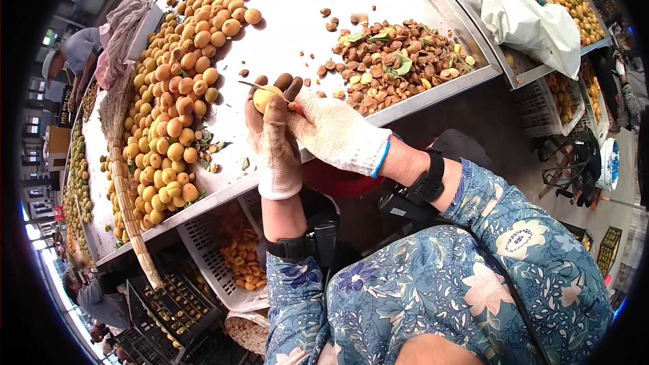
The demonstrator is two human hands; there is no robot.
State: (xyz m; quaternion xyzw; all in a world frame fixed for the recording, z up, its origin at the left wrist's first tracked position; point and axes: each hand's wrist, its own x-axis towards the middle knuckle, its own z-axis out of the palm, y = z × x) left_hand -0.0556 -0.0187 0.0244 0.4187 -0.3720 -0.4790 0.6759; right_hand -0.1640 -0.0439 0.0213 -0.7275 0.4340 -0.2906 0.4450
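Head view
Fruit in hand: a small yellow-orange apricot [265, 98], held up just over the near edge of the steel worktop [304, 7].
Left hand [274, 136]: in a thin worn glove with the fingertips bare, curled shut around the apricot from below and behind.
Right hand [336, 132]: in a white knit glove, closed on a small knife; only the thin blade [251, 84] shows, lying across the top of the fruit.
Handling, as I judge it: light, soft-fleshed and easily bruised, with a hard stone inside; juice would make the skin slippery, so the cloth gloves help grip.
Where to hold: cupped around the sides with fingertips clear of the blade's line, pressing only lightly.
Fruit heap [176, 94]: whole apricots piled along the left of the worktop.
Stones [392, 61]: a brown pile with leaf scraps, to the right, well apart from the hands.
Crate [216, 257]: white, slotted, under the worktop edge, holding cut fruit pieces.
Broom [125, 182]: straw, lying along the heap's left side.
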